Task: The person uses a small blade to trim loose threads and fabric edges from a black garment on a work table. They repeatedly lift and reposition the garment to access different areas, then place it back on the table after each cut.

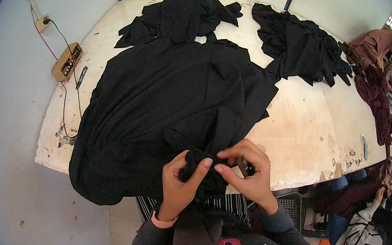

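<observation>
A large black cloth (152,98) lies in folds over the near left of the table and hangs past its front edge. At that edge my left hand (180,182) is closed around a bunched part of it, thumb on top. Just to the right, my right hand (248,167) pinches the same bunch between thumb and fingertips. A small dark, shiny object (248,169) shows inside the curl of my right hand; its kind is mostly hidden by the fingers.
More black cloth lies in a heap (186,13) at the back and another heap (303,45) at the right. A beige electrical box (67,63) with cables and a dark cutter (82,77) are at the left. Maroon cloth (376,102) hangs at the right; a person in a striped sleeve (359,230) sits beyond.
</observation>
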`<state>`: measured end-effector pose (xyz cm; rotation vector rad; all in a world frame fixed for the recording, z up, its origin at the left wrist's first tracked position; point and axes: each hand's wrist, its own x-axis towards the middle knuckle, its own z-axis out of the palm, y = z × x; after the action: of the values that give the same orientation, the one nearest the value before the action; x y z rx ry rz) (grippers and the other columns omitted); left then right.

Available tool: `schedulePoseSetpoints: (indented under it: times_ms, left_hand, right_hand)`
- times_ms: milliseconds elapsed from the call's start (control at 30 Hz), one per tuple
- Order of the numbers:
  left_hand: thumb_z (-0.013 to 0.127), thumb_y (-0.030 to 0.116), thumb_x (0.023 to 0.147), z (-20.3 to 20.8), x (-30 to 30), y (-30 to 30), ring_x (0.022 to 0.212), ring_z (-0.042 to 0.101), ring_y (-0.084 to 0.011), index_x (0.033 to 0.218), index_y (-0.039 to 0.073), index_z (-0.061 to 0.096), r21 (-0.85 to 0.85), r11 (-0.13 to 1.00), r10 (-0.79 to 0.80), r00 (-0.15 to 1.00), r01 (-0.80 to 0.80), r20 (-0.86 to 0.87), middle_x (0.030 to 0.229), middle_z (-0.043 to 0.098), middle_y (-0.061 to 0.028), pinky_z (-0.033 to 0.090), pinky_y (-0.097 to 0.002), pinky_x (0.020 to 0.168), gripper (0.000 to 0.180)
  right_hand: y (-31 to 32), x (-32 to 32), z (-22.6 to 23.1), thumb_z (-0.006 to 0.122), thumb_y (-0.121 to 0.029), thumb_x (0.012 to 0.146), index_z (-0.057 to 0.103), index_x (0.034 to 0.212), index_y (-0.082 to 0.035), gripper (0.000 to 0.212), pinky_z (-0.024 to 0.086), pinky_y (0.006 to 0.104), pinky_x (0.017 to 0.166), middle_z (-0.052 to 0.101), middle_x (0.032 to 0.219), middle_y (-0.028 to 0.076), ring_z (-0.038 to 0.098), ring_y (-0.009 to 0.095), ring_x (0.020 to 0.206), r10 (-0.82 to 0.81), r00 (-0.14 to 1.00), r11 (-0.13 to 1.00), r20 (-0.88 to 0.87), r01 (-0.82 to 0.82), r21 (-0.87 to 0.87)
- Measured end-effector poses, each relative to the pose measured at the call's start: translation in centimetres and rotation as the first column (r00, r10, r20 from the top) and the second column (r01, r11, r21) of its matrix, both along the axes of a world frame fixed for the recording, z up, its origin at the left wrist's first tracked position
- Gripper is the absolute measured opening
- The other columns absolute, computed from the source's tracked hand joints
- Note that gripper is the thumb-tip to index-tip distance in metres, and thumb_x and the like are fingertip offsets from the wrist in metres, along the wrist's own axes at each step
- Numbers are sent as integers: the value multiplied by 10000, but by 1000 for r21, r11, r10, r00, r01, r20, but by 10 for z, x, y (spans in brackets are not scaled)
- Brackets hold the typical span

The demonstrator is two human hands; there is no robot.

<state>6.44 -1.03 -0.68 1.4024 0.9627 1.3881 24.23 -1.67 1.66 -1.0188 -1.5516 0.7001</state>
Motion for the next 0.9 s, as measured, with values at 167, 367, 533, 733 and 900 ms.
schedulePoseSetpoints:
  times_ms: [167, 367, 533, 733, 900]
  left_hand:
    - [721, 167, 981, -1, 0, -2, 752, 561, -48, 879, -10, 698, -44, 997, 61, 998, -60, 12, 797, 646, 40, 429, -228, 655, 206]
    - [711, 208, 996, 12, -3, -7, 762, 579, -38, 895, 9, 717, -286, 958, 83, 975, -20, 208, 830, 684, 30, 457, -216, 683, 223]
    - [708, 201, 997, 14, -1, -8, 756, 584, -39, 901, 12, 720, -303, 953, 70, 971, 3, 231, 831, 688, 30, 462, -212, 684, 212]
    - [705, 170, 994, 13, -1, -8, 753, 573, -31, 886, 4, 708, -257, 966, 27, 980, 25, 198, 815, 674, 32, 449, -209, 671, 197]
    - [714, 144, 983, 7, -2, -4, 725, 535, -23, 866, -5, 688, -155, 987, 68, 992, -51, 103, 780, 628, 41, 413, -207, 641, 191]
  right_hand:
    - [-11, 7, 5, 745, 45, 777, 718, 925, -1, 157, 490, 267, 636, 691, 845, 100, 647, 175, 711, -80, 994, 994, 75, 73, 86]
    - [-8, 21, 5, 756, -77, 909, 654, 1043, 14, 191, 486, 240, 682, 702, 842, 83, 641, 106, 746, -17, 997, 988, 71, 28, -153]
    - [-4, 18, 4, 788, -115, 896, 672, 1029, 10, 216, 475, 240, 679, 706, 806, 69, 635, 94, 734, 138, 989, 962, -43, -145, -234]
    - [-3, 16, 3, 800, -140, 875, 714, 949, -16, 169, 477, 258, 639, 730, 803, 88, 671, 138, 680, 81, 993, 990, 88, -70, -125]
    - [-1, 18, 12, 811, -165, 829, 746, 922, -72, 147, 425, 279, 557, 727, 761, 55, 651, 173, 577, -117, 921, 982, 371, 52, 182]
